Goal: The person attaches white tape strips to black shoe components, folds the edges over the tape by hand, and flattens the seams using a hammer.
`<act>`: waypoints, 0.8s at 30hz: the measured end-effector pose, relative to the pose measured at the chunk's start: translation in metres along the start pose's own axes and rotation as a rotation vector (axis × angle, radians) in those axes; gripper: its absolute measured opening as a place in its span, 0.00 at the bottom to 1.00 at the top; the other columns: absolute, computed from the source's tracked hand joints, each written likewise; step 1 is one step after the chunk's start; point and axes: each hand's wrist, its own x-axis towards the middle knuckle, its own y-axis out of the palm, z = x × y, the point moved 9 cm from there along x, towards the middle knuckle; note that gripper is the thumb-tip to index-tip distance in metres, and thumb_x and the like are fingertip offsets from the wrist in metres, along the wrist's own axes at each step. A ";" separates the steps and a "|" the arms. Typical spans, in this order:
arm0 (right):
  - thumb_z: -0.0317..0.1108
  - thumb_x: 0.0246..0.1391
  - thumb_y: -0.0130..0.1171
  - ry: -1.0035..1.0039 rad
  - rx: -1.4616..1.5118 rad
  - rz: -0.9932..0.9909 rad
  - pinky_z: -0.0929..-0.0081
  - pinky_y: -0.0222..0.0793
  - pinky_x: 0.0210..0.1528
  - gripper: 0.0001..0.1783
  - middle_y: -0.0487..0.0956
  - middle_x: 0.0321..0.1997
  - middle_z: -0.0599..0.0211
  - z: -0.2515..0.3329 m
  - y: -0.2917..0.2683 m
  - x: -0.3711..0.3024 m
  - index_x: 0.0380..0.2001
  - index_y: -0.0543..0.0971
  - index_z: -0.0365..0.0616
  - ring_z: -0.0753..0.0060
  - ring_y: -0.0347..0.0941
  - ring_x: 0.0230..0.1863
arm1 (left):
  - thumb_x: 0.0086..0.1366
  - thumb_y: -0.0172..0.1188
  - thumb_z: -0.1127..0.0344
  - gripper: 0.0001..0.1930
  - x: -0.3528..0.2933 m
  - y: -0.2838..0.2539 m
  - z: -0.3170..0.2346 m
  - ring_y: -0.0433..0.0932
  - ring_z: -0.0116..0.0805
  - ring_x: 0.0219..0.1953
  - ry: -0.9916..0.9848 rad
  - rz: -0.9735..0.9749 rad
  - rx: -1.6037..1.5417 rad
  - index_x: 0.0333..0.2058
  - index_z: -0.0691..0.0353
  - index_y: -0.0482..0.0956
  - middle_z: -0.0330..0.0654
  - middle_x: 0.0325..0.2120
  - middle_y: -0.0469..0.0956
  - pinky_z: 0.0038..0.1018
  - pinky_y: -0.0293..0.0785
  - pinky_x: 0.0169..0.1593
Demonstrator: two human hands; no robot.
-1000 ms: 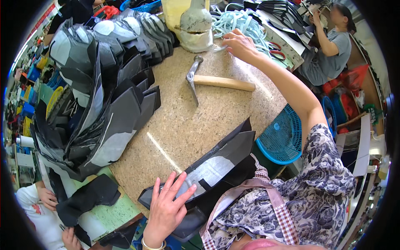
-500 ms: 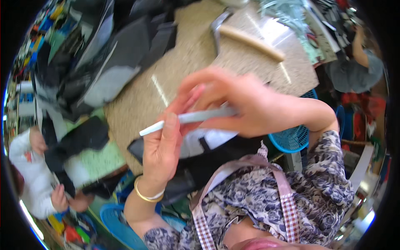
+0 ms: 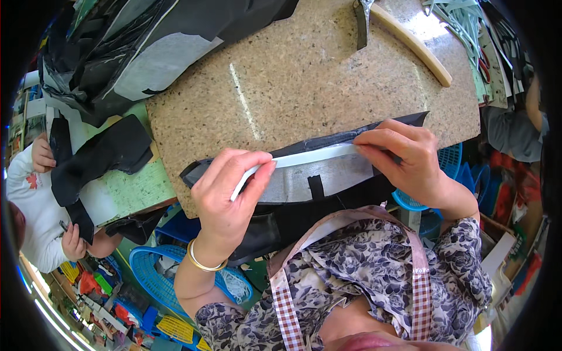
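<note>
A narrow white strip point(image 3: 316, 155) stretches between my two hands. My left hand point(image 3: 225, 190) pinches it near one end between thumb and fingertips, and a short tail sticks out below the fingers. At the strip's other end, the fingers and thumb of my right hand point(image 3: 407, 155) are closed on it. Under the strip lies a long black piece with a grey-white lining point(image 3: 293, 182), at the near edge of the speckled stone tabletop point(image 3: 304, 82). The strip runs along the black folded upper edge of this piece. Part of the piece is hidden by my hands.
A hammer with a wooden handle point(image 3: 415, 44) lies at the far right. Black and grey pieces point(image 3: 158, 64) are heaped at the far left. Blue baskets point(image 3: 155, 272) stand below the table. At left, another person's hands point(image 3: 73, 243) hold black material.
The white strip has come down from the air onto the edge of the black piece. My hands have spread apart, the right one moving to the strip's far end. The view has shifted.
</note>
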 end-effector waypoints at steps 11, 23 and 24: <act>0.22 0.46 0.67 0.068 -0.153 -0.232 0.75 0.71 0.24 0.08 0.78 0.28 0.63 -0.016 -0.027 -0.018 0.33 0.82 0.41 0.68 0.77 0.25 | 0.46 0.65 0.80 0.25 -0.005 0.029 -0.032 0.69 0.27 0.27 0.475 0.067 0.505 0.45 0.47 0.85 0.34 0.42 0.78 0.20 0.71 0.26; 0.25 0.46 0.70 0.557 -0.072 -0.114 0.86 0.56 0.21 0.11 0.68 0.18 0.78 -0.080 -0.045 -0.023 0.32 0.77 0.42 0.87 0.61 0.19 | 0.50 0.66 0.77 0.22 -0.003 0.026 -0.023 0.69 0.28 0.27 0.327 0.111 0.488 0.46 0.49 0.84 0.35 0.36 0.75 0.23 0.68 0.24; 0.25 0.46 0.70 0.562 0.043 -0.264 0.86 0.54 0.21 0.12 0.66 0.17 0.81 -0.082 -0.057 -0.029 0.32 0.77 0.42 0.91 0.59 0.20 | 0.51 0.67 0.75 0.21 -0.002 0.023 -0.017 0.69 0.29 0.27 0.245 0.102 0.492 0.46 0.50 0.84 0.35 0.34 0.73 0.24 0.67 0.23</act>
